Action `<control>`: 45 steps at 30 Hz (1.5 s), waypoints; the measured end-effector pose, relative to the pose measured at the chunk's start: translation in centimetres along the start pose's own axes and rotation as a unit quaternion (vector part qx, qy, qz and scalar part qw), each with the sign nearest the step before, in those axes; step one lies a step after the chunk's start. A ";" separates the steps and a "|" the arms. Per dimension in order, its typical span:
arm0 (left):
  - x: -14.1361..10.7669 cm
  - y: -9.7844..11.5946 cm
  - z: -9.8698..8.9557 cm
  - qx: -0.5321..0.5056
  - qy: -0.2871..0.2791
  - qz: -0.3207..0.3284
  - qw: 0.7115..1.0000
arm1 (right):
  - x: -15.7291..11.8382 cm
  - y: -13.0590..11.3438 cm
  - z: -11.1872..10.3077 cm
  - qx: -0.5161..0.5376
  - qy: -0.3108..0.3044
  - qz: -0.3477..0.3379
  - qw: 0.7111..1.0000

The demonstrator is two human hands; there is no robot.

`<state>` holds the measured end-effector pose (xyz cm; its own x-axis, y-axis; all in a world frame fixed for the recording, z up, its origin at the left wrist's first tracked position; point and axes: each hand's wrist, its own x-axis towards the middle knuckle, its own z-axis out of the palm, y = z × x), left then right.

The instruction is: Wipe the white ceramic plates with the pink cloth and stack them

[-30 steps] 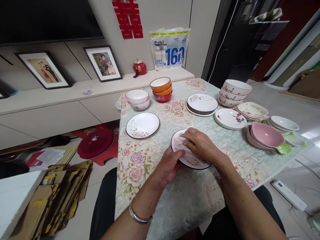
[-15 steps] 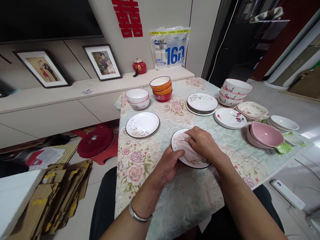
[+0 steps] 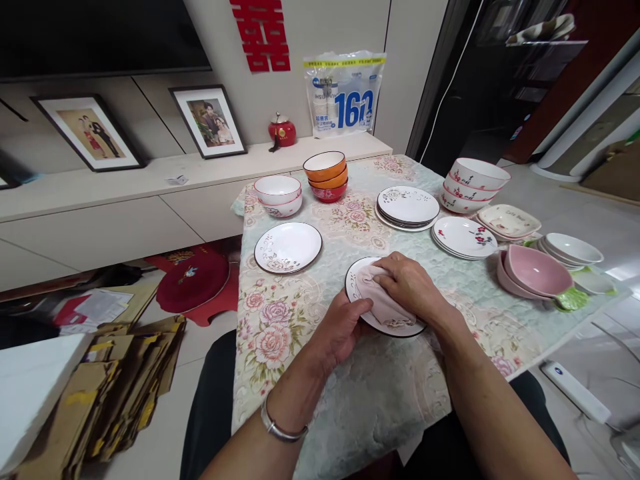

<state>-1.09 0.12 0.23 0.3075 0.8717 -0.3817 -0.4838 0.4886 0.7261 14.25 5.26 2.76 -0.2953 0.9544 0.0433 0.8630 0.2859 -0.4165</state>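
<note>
A white plate with a dark rim [image 3: 354,275] is tilted up over the near part of the table. My left hand [image 3: 345,325] grips its left edge, thumb on top and fingers underneath. Across the plate's face lies a pale pink cloth [image 3: 381,301]. My right hand [image 3: 411,285] has its fingers closed on the cloth and presses it against the plate. Left of the hands, a matching plate [image 3: 289,247] rests flat on the tablecloth. Beyond my right hand stands a stack of dark-rimmed plates [image 3: 407,203].
White bowls [image 3: 278,192] and orange bowls [image 3: 325,167] stand at the back left. On the right are flowered plates [image 3: 463,237], tall bowls [image 3: 480,175], pink leaf-shaped bowls [image 3: 537,268] and small white dishes [image 3: 574,247]. Folded cardboard [image 3: 100,393] lies on the floor at left.
The whole view has shifted slightly, so things appear a little further right. Both hands keep their hold on the plate and cloth, with barely any movement against each other.
</note>
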 end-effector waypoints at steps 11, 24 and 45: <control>0.0 0.0 0.0 0.000 0.003 0.000 1.000 | -0.1 0.3 -0.1 0.033 -0.018 -0.033 0.999; -0.1 0.1 0.1 0.006 -0.004 0.000 1.000 | -0.4 0.5 -0.9 -0.046 -0.014 0.028 0.998; -0.3 0.1 0.2 -0.003 -0.041 0.029 0.999 | -0.3 -1.0 -0.3 -0.186 0.002 0.101 0.977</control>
<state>-1.13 -0.10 0.55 0.3453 0.8923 -0.2906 -0.5070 0.4380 0.7423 13.62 4.76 3.39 -0.1028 0.9947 -0.0018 0.9930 0.1026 -0.0580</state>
